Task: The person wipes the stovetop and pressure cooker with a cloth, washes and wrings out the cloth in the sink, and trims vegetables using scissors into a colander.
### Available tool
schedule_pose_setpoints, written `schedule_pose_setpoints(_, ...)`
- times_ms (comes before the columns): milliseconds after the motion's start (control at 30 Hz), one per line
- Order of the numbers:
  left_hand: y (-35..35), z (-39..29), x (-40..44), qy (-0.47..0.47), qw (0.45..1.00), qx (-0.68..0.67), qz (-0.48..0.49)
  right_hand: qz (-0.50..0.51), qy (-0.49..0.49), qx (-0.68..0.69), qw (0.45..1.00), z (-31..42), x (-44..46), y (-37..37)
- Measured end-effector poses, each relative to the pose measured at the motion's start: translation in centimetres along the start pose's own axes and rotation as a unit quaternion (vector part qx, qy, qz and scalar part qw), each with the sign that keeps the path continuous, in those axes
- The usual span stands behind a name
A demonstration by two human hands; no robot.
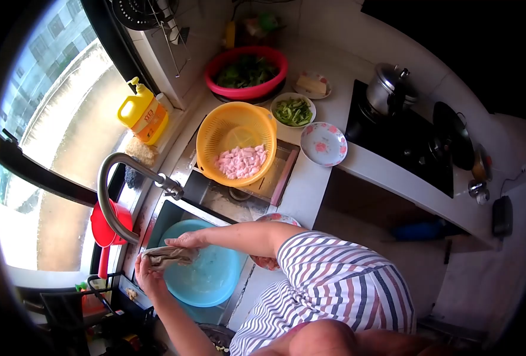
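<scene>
A grey-brown cloth is bunched between my two hands over the rim of a light blue basin. My left hand grips its outer end, fingers closed around it. From above, my right hand is closed on its upper side, so part of the cloth is covered. Water with some froth shows in the basin, which sits in the sink under the curved metal faucet.
Beside the sink stands an orange colander with pale pink meat pieces. A red dipper and a yellow detergent bottle line the window. Farther off are a pink basin, a floral plate and a pressure cooker.
</scene>
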State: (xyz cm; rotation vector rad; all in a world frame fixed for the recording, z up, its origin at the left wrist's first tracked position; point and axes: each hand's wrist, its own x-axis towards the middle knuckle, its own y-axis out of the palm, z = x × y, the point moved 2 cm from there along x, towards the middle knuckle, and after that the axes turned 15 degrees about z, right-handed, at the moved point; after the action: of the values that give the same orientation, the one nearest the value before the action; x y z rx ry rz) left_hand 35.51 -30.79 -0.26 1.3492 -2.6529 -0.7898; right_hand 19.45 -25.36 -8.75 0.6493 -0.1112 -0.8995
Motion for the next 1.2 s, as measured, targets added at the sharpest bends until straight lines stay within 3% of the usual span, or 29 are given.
schedule_pose_setpoints(33, 0.0, 0.1, -0.1, 0.0, 1.0, 0.0, 0.003, -0.002, -0.002, -0.001, 1.0, 0.1, -0.3, 0.4)
schedule_pose_setpoints(100, 0.5, -0.2, -0.5, 0.056, 0.997, 0.018, -0.051, 0.051, 0.089, -0.003, 0.995, -0.4, -1.0, 1.5)
schedule_pose_setpoints(167, 0.4, 1.6, -0.6, 0.13, 0.979, 0.146, -0.048, 0.057, 0.053, 0.04, 0.996, 0.3, -1.0, 3.3)
schedule_pose_setpoints(233, 2.0, 4.2, -1.9, 0.112, 0.957, 0.269, -0.006, 0.108, -0.06, 0.184, 0.975, 1.2, -0.8, 5.2)
schedule_pose_setpoints(300, 3.5, 4.2, -4.4, 0.139, 0.856, 0.497, -0.027, 0.081, -0.089, 0.235, 0.964, 0.2, 0.0, 4.7)
schedule_pose_setpoints(333, 2.7, 3.8, -5.1, 0.164, 0.723, 0.671, -0.014, 0.108, -0.107, 0.228, 0.962, -0.9, 0.8, 3.5)
schedule_pose_setpoints(367, 2.4, 3.4, -5.6, 0.165, 0.723, 0.67, -0.019, 0.135, -0.121, 0.221, 0.958, -1.5, 1.3, 2.9)
schedule_pose_setpoints(433, 3.0, 2.3, -6.9, 0.205, 0.67, 0.712, 0.054, 0.101, -0.081, 0.254, 0.958, -0.9, 0.7, 3.1)
schedule_pose_setpoints(567, 3.8, -0.7, -7.5, 0.261, 0.611, 0.74, 0.1, 0.112, -0.011, 0.157, 0.981, 0.6, 0.8, 3.1)
schedule_pose_setpoints(600, 4.8, -1.7, -7.4, 0.203, 0.527, 0.815, 0.129, 0.121, 0.016, 0.12, 0.985, 1.0, 0.7, 3.4)
schedule_pose_setpoints(633, 4.7, -1.8, -7.0, 0.204, 0.528, 0.815, 0.126, 0.121, 0.019, 0.118, 0.985, 1.5, 0.8, 3.8)
schedule_pose_setpoints(700, 4.2, -1.2, -6.1, 0.212, 0.44, 0.839, 0.238, 0.186, 0.097, 0.037, 0.977, 2.2, 0.7, 5.0)
schedule_pose_setpoints(733, 3.9, -1.2, -5.4, 0.282, 0.409, 0.834, 0.24, 0.193, 0.117, 0.029, 0.974, 2.6, 0.5, 5.7)
schedule_pose_setpoints(833, 2.0, -0.7, -3.1, 0.282, 0.453, 0.794, 0.293, 0.137, 0.15, -0.042, 0.978, 3.1, 0.7, 6.2)
schedule_pose_setpoints(900, 1.2, 0.1, -2.3, 0.292, 0.437, 0.799, 0.292, 0.156, 0.17, -0.033, 0.973, 1.7, 2.4, 4.7)
schedule_pose_setpoints(967, -0.7, 2.2, -1.3, 0.208, 0.416, 0.849, 0.251, 0.107, 0.224, -0.158, 0.956, 0.8, 2.9, 3.9)
schedule_pose_setpoints(1000, -0.6, 2.9, -0.8, 0.143, 0.409, 0.871, 0.233, 0.106, 0.225, -0.156, 0.956, 0.3, 2.8, 3.8)
schedule_pose_setpoints(1067, -2.0, 5.3, 0.0, 0.131, 0.429, 0.872, 0.196, -0.048, 0.153, -0.283, 0.945, -0.3, 2.6, 3.4)
schedule_pose_setpoints(1100, -2.2, 6.1, 0.3, 0.121, 0.448, 0.872, 0.157, -0.048, 0.154, -0.281, 0.946, -1.1, 2.8, 3.1)
schedule_pose_setpoints(1167, -2.6, 7.9, 0.5, 0.131, 0.475, 0.858, 0.143, -0.124, 0.006, -0.543, 0.83, -1.7, 3.0, 2.4)
schedule_pose_setpoints(1200, -2.6, 8.7, 0.6, 0.074, 0.501, 0.855, 0.108, -0.155, 0.117, -0.537, 0.821, -0.7, 1.9, 3.0)
